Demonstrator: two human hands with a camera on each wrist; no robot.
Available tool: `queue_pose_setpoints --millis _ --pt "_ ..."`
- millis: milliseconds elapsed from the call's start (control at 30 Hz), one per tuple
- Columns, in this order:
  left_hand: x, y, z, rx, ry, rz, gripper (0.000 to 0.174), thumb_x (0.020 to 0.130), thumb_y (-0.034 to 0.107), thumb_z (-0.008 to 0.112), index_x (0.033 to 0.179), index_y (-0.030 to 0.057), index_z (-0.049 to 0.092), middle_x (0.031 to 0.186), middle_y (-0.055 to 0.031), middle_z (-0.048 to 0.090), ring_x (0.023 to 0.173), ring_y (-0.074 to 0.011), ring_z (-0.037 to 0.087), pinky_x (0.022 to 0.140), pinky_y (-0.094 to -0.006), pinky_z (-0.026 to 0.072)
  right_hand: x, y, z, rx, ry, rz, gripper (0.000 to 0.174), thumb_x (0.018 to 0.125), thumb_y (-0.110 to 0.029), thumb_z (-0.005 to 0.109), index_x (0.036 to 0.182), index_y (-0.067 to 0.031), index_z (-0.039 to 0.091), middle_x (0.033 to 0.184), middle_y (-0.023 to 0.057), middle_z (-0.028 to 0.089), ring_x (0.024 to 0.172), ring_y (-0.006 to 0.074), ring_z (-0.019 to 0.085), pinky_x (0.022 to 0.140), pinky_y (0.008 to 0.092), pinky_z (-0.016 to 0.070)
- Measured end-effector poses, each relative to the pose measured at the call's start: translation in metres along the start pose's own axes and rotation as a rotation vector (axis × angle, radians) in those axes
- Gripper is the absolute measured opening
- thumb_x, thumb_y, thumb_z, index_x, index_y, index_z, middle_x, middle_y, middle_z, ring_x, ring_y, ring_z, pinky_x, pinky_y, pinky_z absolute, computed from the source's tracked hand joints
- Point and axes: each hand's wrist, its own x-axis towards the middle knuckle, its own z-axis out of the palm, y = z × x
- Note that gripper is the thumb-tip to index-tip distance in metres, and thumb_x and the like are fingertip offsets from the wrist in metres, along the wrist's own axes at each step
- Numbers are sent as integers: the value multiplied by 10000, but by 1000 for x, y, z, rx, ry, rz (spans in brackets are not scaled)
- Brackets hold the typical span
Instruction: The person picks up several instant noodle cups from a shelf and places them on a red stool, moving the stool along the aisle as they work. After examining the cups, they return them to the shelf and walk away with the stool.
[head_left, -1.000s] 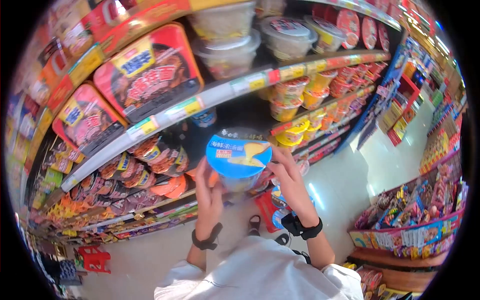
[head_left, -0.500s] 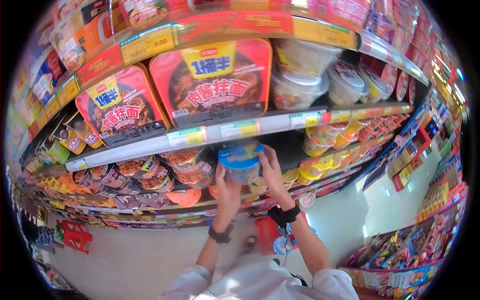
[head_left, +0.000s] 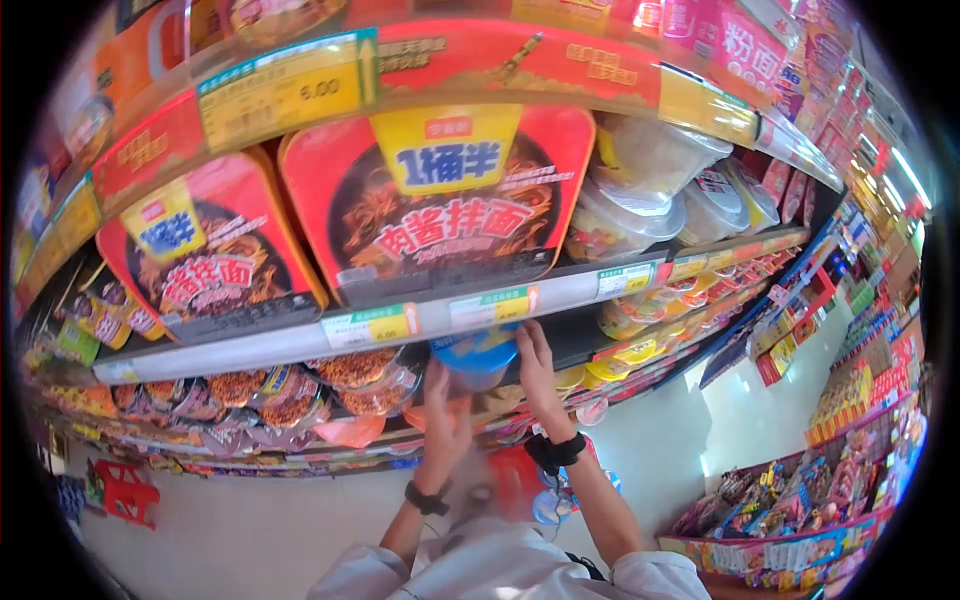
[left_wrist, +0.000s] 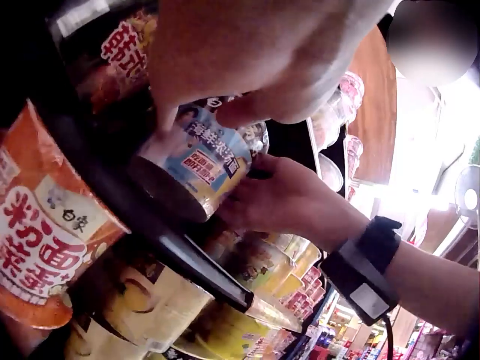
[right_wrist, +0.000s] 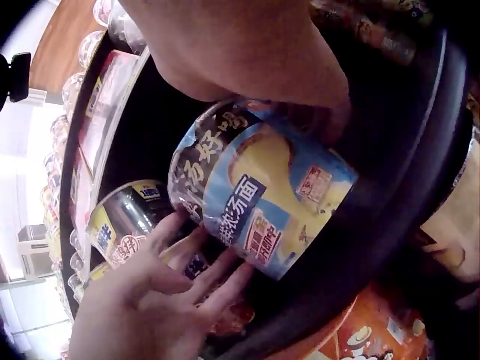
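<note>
A blue-lidded instant noodle cup point(head_left: 474, 352) is between my two hands, under the edge of a shelf with price tags. Its blue side print with a yellow bowl picture faces the right wrist view, where the cup point(right_wrist: 259, 191) looks tilted over the dark shelf point(right_wrist: 386, 180). My left hand point(head_left: 445, 415) holds the cup's left side, fingers spread along the wall in the right wrist view. My right hand point(head_left: 540, 375) grips the opposite side, its fingertips near the rim. The upper shelf edge partly hides the lid in the head view.
Large red noodle boxes point(head_left: 440, 200) stand on the shelf above. Dark noodle cups point(head_left: 365, 380) sit left of my hands, with yellow-lidded cups point(head_left: 625, 365) to the right. A red stool point(head_left: 127, 492) is on the floor at left, and a snack bin point(head_left: 780, 500) stands at right.
Both hands have carried the noodle cup forward, away from my body, to below the shelf edge. The head view has turned toward the shelves and come closer to them.
</note>
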Motion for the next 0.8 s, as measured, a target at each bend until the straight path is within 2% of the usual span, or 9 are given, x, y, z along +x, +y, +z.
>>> queue_pose_setpoints --millis 33,133,200,233,333,567,667,700,800 --pt "-2 -4 -1 0 -5 7 575 896 -18 544 1422 -26 313 1499 -248 292 1400 -366 302 1137 -420 273 -8 -27 6 -25 20 16 512 1005 -311 464 1370 47 435 1366 212 508 1284 280 464 1080 352 327" --pt "-12 -1 -5 -55 -47 -84 536 943 103 545 1413 -37 331 1492 -214 323 1327 -299 416 1103 -401 331 3 8 3 -94 63 -82 476 1007 -307 465 1351 22 466 1325 192 545 1236 272 508 1042 348 374" --pt "-10 2 -4 -99 -61 -32 563 933 96 520 1428 -48 294 1483 -217 324 1353 -339 381 1127 -434 303 -2 7 2 -147 26 -213 443 1010 -303 471 1335 -2 489 1282 155 572 1186 234 532 1007 332 407" --pt "-7 3 -5 -57 -101 12 677 780 -93 370 1447 -39 272 1544 -203 175 1425 -347 237 1142 -505 291 -3 3 11 -54 62 -141 439 1009 -301 480 1333 -6 488 1268 141 575 1168 214 533 1002 322 411" --pt "-9 -12 -3 -48 -44 36 693 771 -104 359 1451 -29 252 1546 -226 159 1418 -379 239 1137 -505 303 -5 -7 21 170 3 -15 462 1005 -304 500 1363 -18 442 1258 105 565 1148 172 520 1004 311 412" --pt "-11 -13 -9 103 -104 1 700 758 -75 399 1439 -17 244 1549 -253 112 1410 -414 237 1111 -524 341 0 19 23 54 -76 -200 636 932 -368 561 1428 -33 344 1280 162 553 1159 221 547 995 328 423" --pt "-14 -7 -9 112 -134 -6 719 756 -69 394 1449 -18 211 1558 -253 55 1412 -425 217 1110 -532 337 -17 -14 22 89 -95 -25 620 941 -360 545 1438 -52 338 1228 163 588 1113 237 576 968 335 438" --pt "-17 -5 -4 163 -17 13 564 817 -18 446 1374 -25 354 1479 -265 295 1332 -394 378 1063 -484 400 -6 20 27 32 -77 -88 603 965 -405 508 1442 -74 346 1181 172 610 1075 245 593 945 340 449" --pt "-28 4 -11 253 -158 29 575 1017 247 446 1497 5 240 1521 -242 283 1365 -384 343 1084 -427 333 -12 12 30 78 -42 -65 613 976 -473 471 1442 -91 360 1180 188 609 1077 259 596 942 347 451"
